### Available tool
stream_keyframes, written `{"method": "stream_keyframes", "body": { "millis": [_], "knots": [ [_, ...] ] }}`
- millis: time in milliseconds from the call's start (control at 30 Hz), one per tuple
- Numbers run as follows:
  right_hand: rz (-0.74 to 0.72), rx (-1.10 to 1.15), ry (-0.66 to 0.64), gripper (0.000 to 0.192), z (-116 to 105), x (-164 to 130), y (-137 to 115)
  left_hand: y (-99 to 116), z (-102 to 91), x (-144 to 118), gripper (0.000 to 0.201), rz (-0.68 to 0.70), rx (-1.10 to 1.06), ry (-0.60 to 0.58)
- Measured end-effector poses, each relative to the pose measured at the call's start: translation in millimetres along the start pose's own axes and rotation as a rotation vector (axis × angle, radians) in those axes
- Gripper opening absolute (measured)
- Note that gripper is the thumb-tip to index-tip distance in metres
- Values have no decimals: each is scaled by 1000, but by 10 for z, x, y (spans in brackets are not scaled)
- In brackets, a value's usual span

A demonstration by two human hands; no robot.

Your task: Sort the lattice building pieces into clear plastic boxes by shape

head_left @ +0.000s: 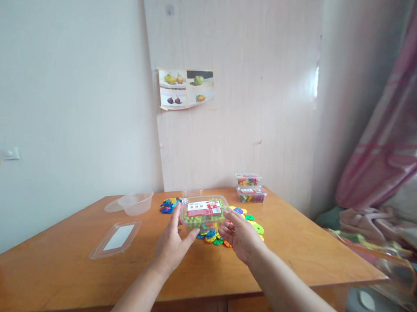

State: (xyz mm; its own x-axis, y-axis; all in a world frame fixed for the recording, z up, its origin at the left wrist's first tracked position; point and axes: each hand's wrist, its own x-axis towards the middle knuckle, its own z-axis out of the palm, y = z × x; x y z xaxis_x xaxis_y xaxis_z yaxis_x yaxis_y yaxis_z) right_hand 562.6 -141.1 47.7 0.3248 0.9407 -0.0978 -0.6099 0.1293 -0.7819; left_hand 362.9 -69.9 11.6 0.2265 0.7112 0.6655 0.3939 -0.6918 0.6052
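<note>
Both of my hands hold a clear plastic box (204, 210) with a red and white label, filled with green pieces, a little above the wooden table (64, 265). My left hand (172, 244) grips its left side and my right hand (239, 234) its right side. Under and around the box lie several colourful flower-shaped plastic pieces (213, 236), with a blue and yellow heap (169, 205) to the left.
A clear lid (116, 239) lies flat at the left, and an empty clear tub (134, 203) stands behind it. Two more filled boxes (251, 188) sit stacked at the back right by the wall. A curtain and bedding are at the right.
</note>
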Motion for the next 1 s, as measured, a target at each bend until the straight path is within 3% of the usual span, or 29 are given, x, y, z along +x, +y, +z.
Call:
{"method": "stream_keyframes", "body": {
  "millis": [200,467,733,1000],
  "knots": [
    [81,52,110,21,-116,154,-210,-173,9,144,84,34,19,83],
    [-94,10,207,21,-436,491,-679,-538,-77,200,74,2,245,283],
    [-233,-63,314,21,-789,904,-1200,-664,-67,192,63,62,428,239],
    [-279,-142,454,30,-1044,1260,-1466,-708,-34,209,55,123,546,188]
  ]
}}
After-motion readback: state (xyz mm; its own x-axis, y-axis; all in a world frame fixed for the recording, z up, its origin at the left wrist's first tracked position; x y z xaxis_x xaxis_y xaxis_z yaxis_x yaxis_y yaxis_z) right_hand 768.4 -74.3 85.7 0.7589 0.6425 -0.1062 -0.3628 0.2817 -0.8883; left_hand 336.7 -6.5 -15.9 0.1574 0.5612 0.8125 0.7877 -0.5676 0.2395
